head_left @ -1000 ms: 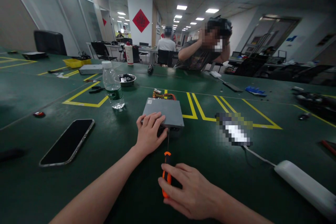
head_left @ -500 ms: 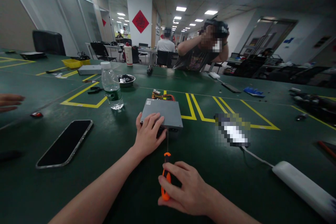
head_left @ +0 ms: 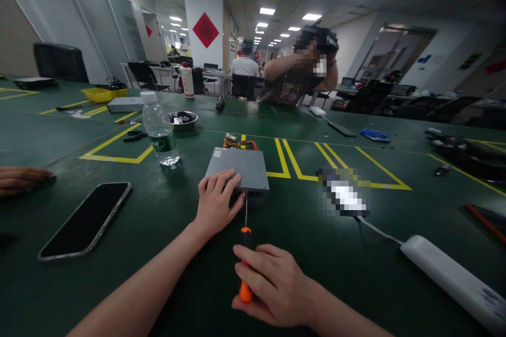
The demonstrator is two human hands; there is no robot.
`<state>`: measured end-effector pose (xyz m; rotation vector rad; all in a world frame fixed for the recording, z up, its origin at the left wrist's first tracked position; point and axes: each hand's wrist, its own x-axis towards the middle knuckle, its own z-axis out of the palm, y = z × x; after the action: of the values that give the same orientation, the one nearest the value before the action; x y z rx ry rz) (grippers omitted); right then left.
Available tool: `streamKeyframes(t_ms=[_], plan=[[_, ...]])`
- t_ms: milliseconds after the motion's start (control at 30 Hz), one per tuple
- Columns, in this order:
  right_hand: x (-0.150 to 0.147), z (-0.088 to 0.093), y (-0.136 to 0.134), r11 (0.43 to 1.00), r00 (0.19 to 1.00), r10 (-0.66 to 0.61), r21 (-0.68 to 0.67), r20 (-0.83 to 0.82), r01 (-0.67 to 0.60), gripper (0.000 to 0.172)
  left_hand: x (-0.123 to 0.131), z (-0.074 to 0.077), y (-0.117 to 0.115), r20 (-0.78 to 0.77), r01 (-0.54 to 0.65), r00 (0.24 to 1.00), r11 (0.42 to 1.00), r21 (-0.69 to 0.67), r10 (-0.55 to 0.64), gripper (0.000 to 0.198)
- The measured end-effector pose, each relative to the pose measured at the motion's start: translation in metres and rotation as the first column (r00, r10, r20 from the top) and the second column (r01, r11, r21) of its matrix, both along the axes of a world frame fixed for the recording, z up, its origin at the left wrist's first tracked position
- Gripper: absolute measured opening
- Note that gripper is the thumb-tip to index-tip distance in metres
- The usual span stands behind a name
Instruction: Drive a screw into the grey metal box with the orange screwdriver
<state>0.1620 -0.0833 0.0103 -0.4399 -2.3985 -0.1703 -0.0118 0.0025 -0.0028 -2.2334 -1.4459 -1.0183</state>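
A grey computer power supply (head_left: 241, 164) lies flat on the green table, its bundle of coloured wires (head_left: 241, 143) at the far side. My left hand (head_left: 216, 197) grips its near left corner, fingers on top and thumb at the front edge. In my right hand (head_left: 272, 284) is an orange and black screwdriver (head_left: 245, 290), fingers wrapped around the handle. The thin shaft points away from me and reaches the front face of the power supply. Where the tip meets the case is too small to make out.
A water bottle (head_left: 160, 134) and a dark phone (head_left: 87, 221) stand and lie on the left, with another person's hand (head_left: 23, 180) beyond. On the right are a lit, blurred device (head_left: 346, 195) and a white power strip (head_left: 446, 274). A metal bowl (head_left: 184, 122) sits farther back.
The view has shifted slightly, so things appear a little further left. My right fingers have turned around the screwdriver handle. At the left, the other person's hand reaches further in.
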Motion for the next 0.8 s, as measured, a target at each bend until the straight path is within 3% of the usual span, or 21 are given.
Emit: streamKeyframes(t_ms=[200,367,500,600,800], plan=[[0.002,-0.005,0.000,0.996,0.999,-0.024,-0.087,-0.041,0.021,0.040,0.000,-0.001,0.001,0.004,-0.008,1.000,1.000,-0.002,0.008,0.035],[0.002,0.006,-0.003,0.999,0.991,-0.036,0.005,0.133,0.035,0.031,0.000,-0.002,0.002,0.014,-0.010,1.000,1.000,-0.006,0.010,0.034],[0.001,0.001,-0.004,0.998,0.999,-0.040,0.055,-0.007,0.041,0.022,0.001,-0.003,0.001,0.026,-0.006,1.000,1.000,-0.006,0.006,0.036],[0.001,-0.001,-0.004,0.997,0.995,-0.067,0.022,-0.075,0.069,0.025,0.001,-0.002,0.001,0.024,-0.004,1.000,1.000,-0.013,0.005,0.036],[-0.002,0.012,-0.005,0.998,0.998,-0.040,0.053,0.058,0.037,0.032,0.001,-0.001,0.001,0.013,-0.011,1.000,1.000,-0.008,0.011,0.034]])
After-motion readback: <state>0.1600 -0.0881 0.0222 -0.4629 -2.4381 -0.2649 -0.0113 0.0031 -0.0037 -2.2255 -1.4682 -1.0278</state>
